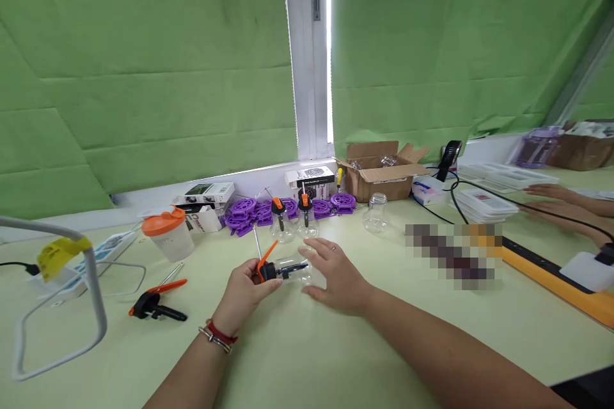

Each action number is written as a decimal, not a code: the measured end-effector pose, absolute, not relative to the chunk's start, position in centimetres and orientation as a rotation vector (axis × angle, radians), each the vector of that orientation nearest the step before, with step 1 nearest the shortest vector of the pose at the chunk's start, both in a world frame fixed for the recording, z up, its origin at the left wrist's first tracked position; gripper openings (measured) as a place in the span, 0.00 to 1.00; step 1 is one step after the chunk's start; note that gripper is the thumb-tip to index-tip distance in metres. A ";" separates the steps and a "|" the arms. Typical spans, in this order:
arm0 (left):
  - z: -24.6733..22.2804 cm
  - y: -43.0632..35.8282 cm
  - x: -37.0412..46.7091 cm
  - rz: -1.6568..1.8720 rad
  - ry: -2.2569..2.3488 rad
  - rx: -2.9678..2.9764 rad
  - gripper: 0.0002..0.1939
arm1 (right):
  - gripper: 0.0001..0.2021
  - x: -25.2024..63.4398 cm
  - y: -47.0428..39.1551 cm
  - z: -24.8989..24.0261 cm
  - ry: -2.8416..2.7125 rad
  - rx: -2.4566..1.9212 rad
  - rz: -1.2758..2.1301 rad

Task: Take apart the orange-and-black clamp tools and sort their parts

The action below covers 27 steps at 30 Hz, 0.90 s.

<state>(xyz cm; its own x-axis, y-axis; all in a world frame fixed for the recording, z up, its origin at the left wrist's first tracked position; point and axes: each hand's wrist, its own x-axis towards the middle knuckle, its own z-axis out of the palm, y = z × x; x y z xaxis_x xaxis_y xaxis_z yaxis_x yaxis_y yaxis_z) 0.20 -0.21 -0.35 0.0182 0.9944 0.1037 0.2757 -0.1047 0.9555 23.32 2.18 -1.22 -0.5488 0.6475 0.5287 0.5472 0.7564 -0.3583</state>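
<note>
Pale tabletop [297,364] under everything, open cardboard box [391,190] at its back edge. A row of purple plastic parts [242,208] runs off left of the box. The right grip [343,281] is well in front of the box and a bit left of it, thumb and fingers spread wide around the base end of a clear jar [298,278]; honestly can't tell if they touch. The left grip [244,291], further left of the box, is closed on the jar's black top [268,272]. The jar itself is tipped sideways between the two, in front and left of the box, with a dark stem inside.

My worry: can't see whether that top is seated. If it's loose and the right isn't really holding, the jar could slide off and drop. Forcing it on crooked could jam it too, I'd guess. Two upright jars [275,230] stand left of the box, so a careless swing of the orange lever [268,252] or the skinny metal rod [258,245] could knock them over.
</note>
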 end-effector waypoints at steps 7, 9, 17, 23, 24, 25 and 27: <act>0.2 -1.4 1.4 1.124 1.171 1.611 0.19 | 0.34 22.1 2.9 -2.6 -2.298 -0.980 -0.045; 0.4 -1.6 1.7 1.105 1.099 1.664 0.22 | 0.33 22.3 3.4 -2.9 -2.248 -0.989 0.001; 0.5 1.2 -6.2 1.412 2.160 1.893 0.21 | 0.32 24.3 6.5 -4.6 -1.846 -1.235 0.328; 0.0 1.8 -14.6 0.677 3.059 1.090 0.20 | 0.33 25.3 8.5 -5.6 -1.702 -1.367 0.431; -0.2 1.8 -15.2 0.599 2.998 1.048 0.18 | 0.34 25.4 8.7 -5.8 -1.704 -1.372 0.446; -0.5 1.7 -15.6 0.563 2.963 0.972 0.17 | 0.34 25.5 9.0 -6.0 -1.704 -1.376 0.462; -1.0 1.7 -16.0 0.599 2.872 0.937 0.16 | 0.36 25.6 9.3 -6.3 -1.698 -1.384 0.495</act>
